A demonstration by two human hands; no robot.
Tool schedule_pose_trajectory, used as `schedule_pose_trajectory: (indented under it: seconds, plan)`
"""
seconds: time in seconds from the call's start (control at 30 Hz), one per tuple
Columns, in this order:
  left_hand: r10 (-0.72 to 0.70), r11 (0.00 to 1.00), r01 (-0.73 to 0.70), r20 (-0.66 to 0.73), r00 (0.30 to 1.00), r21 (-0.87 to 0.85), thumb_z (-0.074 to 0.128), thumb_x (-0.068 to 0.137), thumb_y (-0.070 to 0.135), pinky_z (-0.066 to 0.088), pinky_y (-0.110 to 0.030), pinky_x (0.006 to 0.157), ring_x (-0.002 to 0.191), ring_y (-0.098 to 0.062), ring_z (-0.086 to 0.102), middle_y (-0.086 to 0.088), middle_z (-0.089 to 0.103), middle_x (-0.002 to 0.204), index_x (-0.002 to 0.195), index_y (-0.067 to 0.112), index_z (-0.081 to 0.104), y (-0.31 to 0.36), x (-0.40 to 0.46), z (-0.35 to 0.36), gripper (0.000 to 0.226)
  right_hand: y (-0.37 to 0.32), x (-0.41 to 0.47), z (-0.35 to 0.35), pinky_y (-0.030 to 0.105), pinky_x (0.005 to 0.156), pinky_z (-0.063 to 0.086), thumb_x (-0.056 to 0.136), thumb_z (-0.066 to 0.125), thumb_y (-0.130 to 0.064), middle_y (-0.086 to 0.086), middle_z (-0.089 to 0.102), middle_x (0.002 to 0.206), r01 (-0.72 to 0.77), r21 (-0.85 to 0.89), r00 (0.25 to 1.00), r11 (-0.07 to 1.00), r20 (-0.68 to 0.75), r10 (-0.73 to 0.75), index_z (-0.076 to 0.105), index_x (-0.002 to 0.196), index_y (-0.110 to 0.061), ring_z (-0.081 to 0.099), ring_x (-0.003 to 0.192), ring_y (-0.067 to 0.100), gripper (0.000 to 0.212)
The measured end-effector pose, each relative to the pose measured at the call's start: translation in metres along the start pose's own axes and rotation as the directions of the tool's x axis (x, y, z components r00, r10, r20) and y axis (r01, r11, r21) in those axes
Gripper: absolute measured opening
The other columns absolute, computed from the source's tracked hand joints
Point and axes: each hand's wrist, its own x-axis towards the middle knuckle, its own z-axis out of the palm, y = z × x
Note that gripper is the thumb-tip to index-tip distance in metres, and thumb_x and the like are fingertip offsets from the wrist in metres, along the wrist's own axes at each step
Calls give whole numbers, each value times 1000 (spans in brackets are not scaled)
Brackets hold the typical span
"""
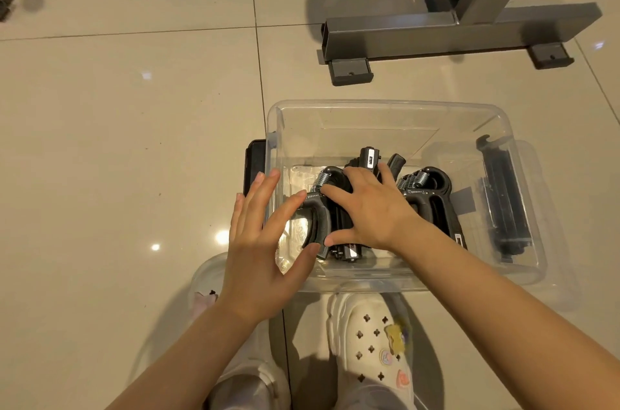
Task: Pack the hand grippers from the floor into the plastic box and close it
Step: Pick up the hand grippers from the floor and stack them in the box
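Several hand grippers (pixel 339 208) under right hand (pixel 369 208)

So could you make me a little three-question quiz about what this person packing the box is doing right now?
1. True or false: the plastic box has its lid on.
2. Which hand rests on the hand grippers inside the box? A) left hand B) right hand
3. What stands on the floor beyond the box?

Key: 1. False, it is open. 2. B. 3. A grey metal frame.
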Motion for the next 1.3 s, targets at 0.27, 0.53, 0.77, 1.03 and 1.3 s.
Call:
schedule_pose_trajectory:
  seconds: [0.27, 0.53, 0.77, 1.03, 1.3]
  plan:
    - [-7, 962, -52, 217, 976, 266, 37, 83, 65, 0, -44, 118, 145, -12, 2, 5, 12, 157, 144, 36, 25, 1, 2, -20, 69, 0, -48, -33, 54, 115, 7, 84, 47, -66, 11, 11, 157, -22, 138, 1000, 990, -14, 24, 18, 148, -35, 16, 143, 29, 77]
    - [152, 909, -208, 176, 972, 362, 52, 86, 44, 39, -44, 102, 125, -23, 43, -1, 47, 134, 121, 24, 57, 88, 24, -146, 41, -13, -155, -124, 41, 105, 36, 87, 59, -49, -1, 36, 147, -19, 219, 997, 975, -72, 36, 27, 145, -33, 41, 129, 21, 68]
    - [40, 921, -143, 277, 960, 363, 64, 86, 36, 49, -29, 85, 99, -3, 59, 16, 59, 109, 114, 34, 57, 183, -31, -281, 29, -83, -238, -212, 34, 96, 47, 85, 63, -46, -5, 51, 133, 201, 536, 953, 820, -301, -37, 40, 135, -38, 53, 114, 14, 56]
    - [-118, 928, 96, 39, 992, 361, 64, 84, 42, 53, -32, 87, 96, -3, 60, 11, 62, 109, 117, 34, 57, 180, -131, -392, 34, -217, -246, -271, 22, 83, 47, 87, 61, -41, -5, 53, 128, 444, 484, 873, 754, -425, -241, 45, 132, -33, 55, 107, 11, 49]
    - [-401, 848, 414, -111, 909, 331, 65, 84, 40, 49, -24, 86, 97, 1, 57, 16, 61, 102, 111, 35, 59, 80, -263, -507, 28, -423, -157, -304, 24, 88, 47, 86, 64, -41, -2, 44, 141, 571, 217, 815, 792, -269, -513, 43, 135, -33, 53, 110, 13, 54]
